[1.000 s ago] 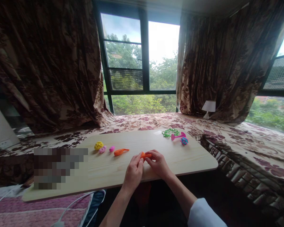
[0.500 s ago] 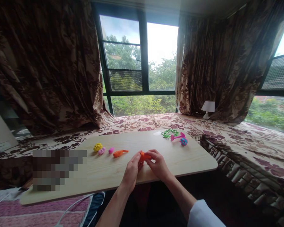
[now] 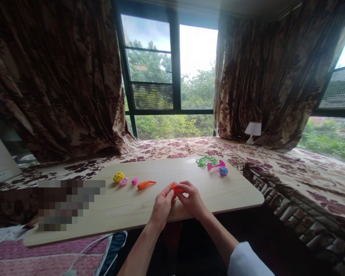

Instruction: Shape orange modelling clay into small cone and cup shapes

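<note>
My left hand (image 3: 161, 202) and my right hand (image 3: 191, 197) meet above the front part of the table. Between their fingertips is a small orange soft piece (image 3: 176, 189), like modelling clay or rubber; the fingers partly cover it. Both hands are closed on this piece, thumbs and fingers pinching it. Left of my hands lies an orange teardrop-shaped lump (image 3: 143, 185) with a thin tail. Further left are a small magenta lump (image 3: 135, 181), a pale pink lump (image 3: 123, 181) and a knobbly yellow lump (image 3: 119, 177).
On the pale wooden table (image 3: 115, 214), at the back right, lie a tangled green cord (image 3: 206, 161), a pink dumbbell-shaped toy (image 3: 216, 165) and a blue-and-pink knobbly ball (image 3: 223, 171). Pixelation hides an area at left. A white lamp (image 3: 253, 129) stands on the flowered ledge behind.
My left thumb and fingers have shifted slightly up and right around the orange piece, which now shows less of itself. The lumps and toys on the table have stayed in place.
</note>
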Demonstrator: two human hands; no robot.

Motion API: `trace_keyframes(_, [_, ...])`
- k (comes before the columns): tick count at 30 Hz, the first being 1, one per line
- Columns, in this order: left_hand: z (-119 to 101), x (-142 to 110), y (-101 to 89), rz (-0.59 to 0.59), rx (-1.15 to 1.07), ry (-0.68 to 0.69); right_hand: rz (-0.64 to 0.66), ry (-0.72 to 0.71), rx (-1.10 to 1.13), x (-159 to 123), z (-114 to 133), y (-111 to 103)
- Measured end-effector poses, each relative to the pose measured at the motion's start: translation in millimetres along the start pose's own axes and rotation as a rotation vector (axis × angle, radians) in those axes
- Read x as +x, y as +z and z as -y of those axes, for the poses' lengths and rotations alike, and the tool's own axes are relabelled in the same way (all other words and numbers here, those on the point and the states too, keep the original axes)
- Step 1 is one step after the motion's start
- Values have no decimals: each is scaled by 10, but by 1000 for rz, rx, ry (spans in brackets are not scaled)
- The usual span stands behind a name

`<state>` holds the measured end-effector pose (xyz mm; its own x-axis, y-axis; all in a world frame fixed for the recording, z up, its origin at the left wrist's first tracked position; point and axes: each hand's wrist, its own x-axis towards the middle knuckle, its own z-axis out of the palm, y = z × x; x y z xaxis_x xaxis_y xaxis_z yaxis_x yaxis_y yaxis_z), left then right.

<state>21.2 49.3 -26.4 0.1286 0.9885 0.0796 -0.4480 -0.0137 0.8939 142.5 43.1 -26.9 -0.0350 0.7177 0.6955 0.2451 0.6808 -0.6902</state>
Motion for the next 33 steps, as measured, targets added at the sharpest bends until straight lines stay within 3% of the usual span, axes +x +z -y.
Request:
trace_keyframes(6, [-86,104,-213,21,-369,-170,14,107,108,19,-31,-25])
trace_keyframes(10, [-111,98,-255,71,-521,-257,-9,84,41,14,-46,-16])
trace_keyframes(19, [-143,-105,-34,245,-533,-274,-27,79,-45,13,-31,-6])
trace_keyframes(29, [-178,-166,-10,253,-509,-226,-32,160,-69,20,-47,2])
trace_keyframes(33, [-143,-163,-22,246,-519,-191,-12,121,-52,5,6,-7])
